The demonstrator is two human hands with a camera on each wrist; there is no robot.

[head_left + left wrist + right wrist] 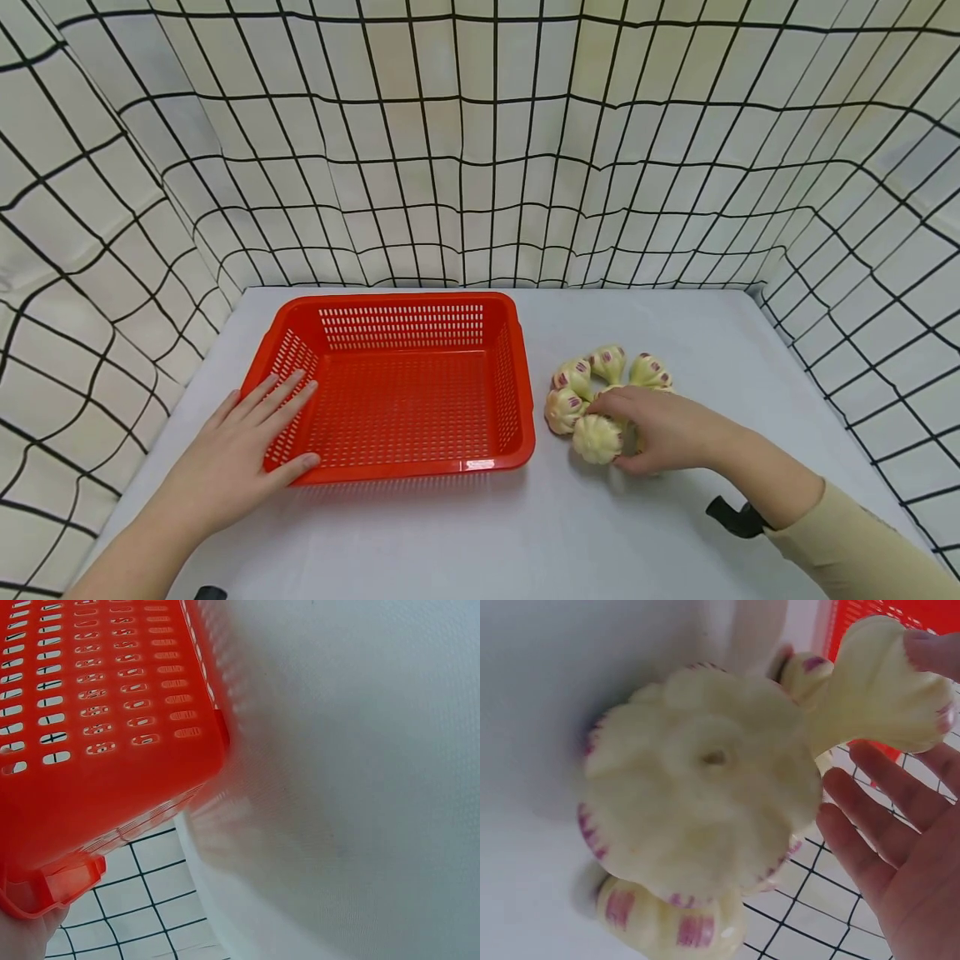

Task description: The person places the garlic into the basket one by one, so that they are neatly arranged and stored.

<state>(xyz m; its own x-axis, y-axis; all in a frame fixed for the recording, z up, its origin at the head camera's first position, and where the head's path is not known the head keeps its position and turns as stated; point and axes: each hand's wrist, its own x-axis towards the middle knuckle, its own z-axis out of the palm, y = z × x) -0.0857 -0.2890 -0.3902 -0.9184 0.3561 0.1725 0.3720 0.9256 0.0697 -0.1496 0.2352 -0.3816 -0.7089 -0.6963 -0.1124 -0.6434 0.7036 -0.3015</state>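
we spread our left hand (pixel 251 437) on the red perforated plastic basket (pixel 375 475); our right hand (pixel 671 429) pinches a round cream garlic bulb (pixel 597 440) between its fingertips, probably light, firm, best gripped round its belly.

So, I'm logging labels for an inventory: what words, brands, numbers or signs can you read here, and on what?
None can be read.
Red basket: a small pale patch on the front rim, no lettering discernible.
Garlic bulbs: purple patches, no legible letters.
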